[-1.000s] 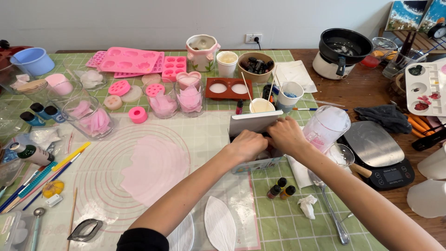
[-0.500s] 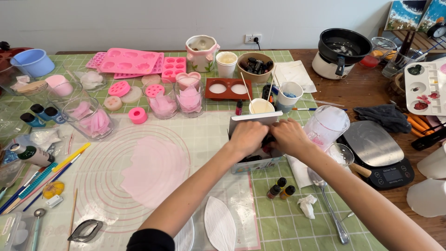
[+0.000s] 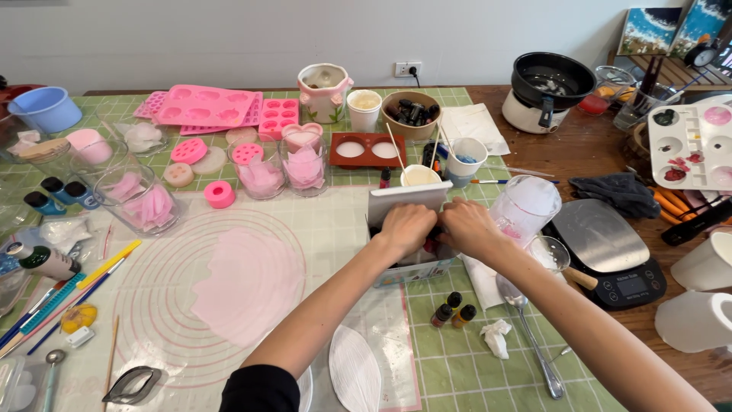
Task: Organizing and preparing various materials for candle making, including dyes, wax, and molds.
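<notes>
Both my hands reach into a small metal tin box (image 3: 396, 271) with its lid (image 3: 406, 201) standing open, in the middle of the table. My left hand (image 3: 406, 227) is curled over the tin's inside, and my right hand (image 3: 467, 226) is right beside it, fingers bent down into the box. What the fingers hold is hidden by the hands. Small dark dropper bottles (image 3: 451, 310) stand just in front of the tin. A white cup with a stick (image 3: 418, 175) sits just behind the lid.
A round baking mat with a pink sheet (image 3: 248, 282) lies left. Glass jars of pink petals (image 3: 261, 177), pink silicone moulds (image 3: 206, 105), a digital scale (image 3: 610, 244), a clear measuring cup (image 3: 524, 206), a spoon (image 3: 526, 328) and a paint palette (image 3: 690, 145) surround the tin.
The tin's lid has tipped further upright and both hands have shifted slightly up and deeper into the box.
</notes>
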